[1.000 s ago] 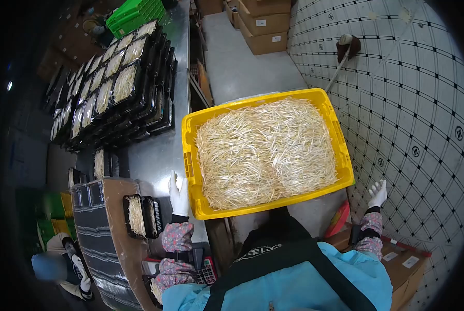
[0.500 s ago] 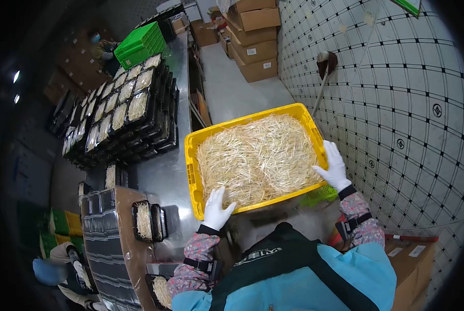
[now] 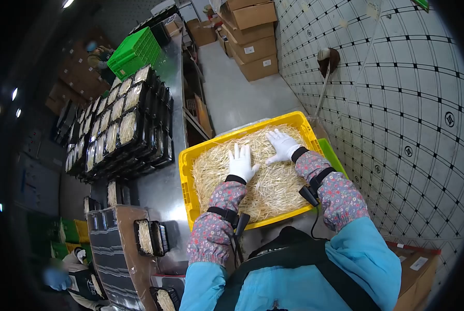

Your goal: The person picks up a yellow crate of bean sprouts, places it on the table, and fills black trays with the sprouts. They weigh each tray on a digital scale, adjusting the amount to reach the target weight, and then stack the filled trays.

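Note:
A yellow tub (image 3: 187,187) in front of me is filled almost to its rim with thin pale strands that look like sprouts (image 3: 273,194). My left hand (image 3: 241,165), in a white glove, lies on the strands left of the middle with its fingers stretched out. Farther back and to the right, my right hand (image 3: 282,147), also gloved, rests on the same heap with its fingers spread. Neither hand grips anything. The part of the heap under my palms is hidden.
Stacks of black trays (image 3: 130,124) holding pale strands stand on the metal table (image 3: 162,171) at left, with a green crate (image 3: 136,52) behind. Black empty trays (image 3: 110,259) lie nearer. Cardboard boxes (image 3: 255,44) are piled beyond. A co-worker (image 3: 81,277) is at lower left.
Both hands have moved from the tub's rim area inward onto the strands, the right one going left and away from me, the left one forward and right. The view has shifted slightly.

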Available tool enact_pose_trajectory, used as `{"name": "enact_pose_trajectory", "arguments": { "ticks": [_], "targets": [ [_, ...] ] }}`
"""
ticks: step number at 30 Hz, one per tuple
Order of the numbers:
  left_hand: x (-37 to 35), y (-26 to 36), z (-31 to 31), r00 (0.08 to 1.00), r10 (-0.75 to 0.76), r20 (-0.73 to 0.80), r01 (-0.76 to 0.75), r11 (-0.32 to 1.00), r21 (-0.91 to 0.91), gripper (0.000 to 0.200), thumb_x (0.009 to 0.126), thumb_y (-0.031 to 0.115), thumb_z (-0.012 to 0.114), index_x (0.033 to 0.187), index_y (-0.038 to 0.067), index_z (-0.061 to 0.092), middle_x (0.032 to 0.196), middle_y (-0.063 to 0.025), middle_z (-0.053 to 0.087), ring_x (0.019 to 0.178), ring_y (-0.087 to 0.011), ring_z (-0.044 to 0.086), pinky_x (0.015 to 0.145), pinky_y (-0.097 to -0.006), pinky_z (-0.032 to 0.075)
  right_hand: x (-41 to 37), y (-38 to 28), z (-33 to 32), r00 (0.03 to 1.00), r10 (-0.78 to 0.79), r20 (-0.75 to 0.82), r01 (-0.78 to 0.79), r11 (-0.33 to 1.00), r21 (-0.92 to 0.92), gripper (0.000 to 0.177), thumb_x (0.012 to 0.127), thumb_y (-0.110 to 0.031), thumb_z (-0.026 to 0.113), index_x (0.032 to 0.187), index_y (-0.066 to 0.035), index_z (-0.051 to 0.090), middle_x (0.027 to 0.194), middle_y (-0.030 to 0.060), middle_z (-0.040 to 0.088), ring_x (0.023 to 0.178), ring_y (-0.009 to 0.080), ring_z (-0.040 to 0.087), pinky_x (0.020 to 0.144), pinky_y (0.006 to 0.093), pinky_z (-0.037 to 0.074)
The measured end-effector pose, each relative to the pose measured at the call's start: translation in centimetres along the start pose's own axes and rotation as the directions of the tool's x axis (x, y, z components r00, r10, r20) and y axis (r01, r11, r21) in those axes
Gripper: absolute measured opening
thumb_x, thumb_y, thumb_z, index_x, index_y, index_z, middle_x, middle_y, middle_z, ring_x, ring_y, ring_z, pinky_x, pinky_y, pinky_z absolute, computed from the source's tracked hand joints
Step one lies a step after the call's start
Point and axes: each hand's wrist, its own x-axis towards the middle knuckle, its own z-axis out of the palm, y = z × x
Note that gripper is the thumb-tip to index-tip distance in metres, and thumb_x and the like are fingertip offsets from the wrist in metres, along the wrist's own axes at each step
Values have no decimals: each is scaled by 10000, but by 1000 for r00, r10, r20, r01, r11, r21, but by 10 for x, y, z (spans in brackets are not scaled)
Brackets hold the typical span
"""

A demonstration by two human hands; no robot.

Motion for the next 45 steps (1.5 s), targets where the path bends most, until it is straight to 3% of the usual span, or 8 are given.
{"name": "enact_pose_trajectory", "arguments": {
  "ticks": [7, 19, 22, 25, 28, 34, 43, 45],
  "targets": [
    [-53, 35, 28, 978, 116, -176, -131, 989, -74, 743, 808, 556, 642, 1252, -29, 527, 1116, -218, 595, 1176, -378, 480, 1108, -638, 175, -77, -23, 38, 948, -255, -191, 263, 965, 19, 826, 679, -511, 752, 1281, 0, 508, 1019, 115, 589, 1013, 294, 556, 901, 410, 425],
    [-97, 72, -3, 997, -61, 49, 75, 924, -374, 1208, 595, 414, 870, 1457, -86, 187, 1367, -294, 413, 1188, -416, 486, 996, -446, 438, -84, -2, -16, 947, -316, 65, 321, 943, -88, 1284, 500, -490, 878, 1522, -87, 213, 1544, 204, 254, 1415, 409, 263, 1140, 514, 240],
    [-78, 80, 0, 966, -114, 234, 184, 935, -303, 1306, 570, 386, 883, 1487, -69, 70, 1379, -307, 380, 1189, -420, 502, 932, -448, 489, -54, 6, -4, 931, -356, 81, 365, 907, -210, 1291, 465, -511, 886, 1509, -88, 253, 1455, 196, 397, 1356, 374, 372, 1124, 516, 263],
    [-62, 73, 17, 916, -236, 325, 348, 871, -347, 1010, 656, 299, 822, 1449, 14, 266, 1255, -289, 525, 991, -417, 628, 853, -443, 526, -45, 2, 1, 915, -355, 192, 371, 927, -56, 1148, 499, -491, 875, 1450, -95, 368, 1247, 152, 567, 1211, 314, 515, 1069, 485, 335],
    [-63, 66, 8, 966, -155, 205, 225, 896, -384, 391, 737, 225, 711, 1022, 14, 546, 977, -245, 648, 894, -401, 660, 796, -462, 533, -54, 9, 14, 924, -383, -22, 383, 924, 7, 734, 587, -434, 833, 1214, -122, 613, 983, 84, 642, 980, 269, 609, 932, 390, 442],
    [-96, 18, -60, 967, -43, -249, -54, 928, -370, 452, 760, 204, 714, 1172, 98, 562, 976, -127, 654, 834, -342, 662, 692, -422, 535, -40, -39, -24, 895, -360, -262, 400, 909, 115, 502, 655, -345, 788, 1083, -114, 662, 912, 93, 672, 860, 283, 665, 763, 388, 526],
    [-156, -43, 3, 929, -327, -176, 274, 924, -267, 838, 693, 166, 752, 1439, 111, 375, 1196, -134, 585, 1137, -329, 551, 905, -475, 480, -13, -97, 42, 837, -432, -336, 405, 902, -150, 735, 633, -371, 812, 1279, -128, 560, 1044, 87, 616, 1040, 264, 596, 901, 410, 453],
    [-149, -43, 9, 919, -375, -118, 337, 907, -254, 788, 685, 157, 746, 1395, 111, 406, 1199, -168, 572, 1045, -357, 598, 853, -463, 503, -8, -98, 45, 934, -333, -127, 336, 942, 2, 747, 635, -365, 808, 1295, -125, 551, 1067, 89, 624, 1044, 259, 602, 900, 402, 455]
  ]
}}
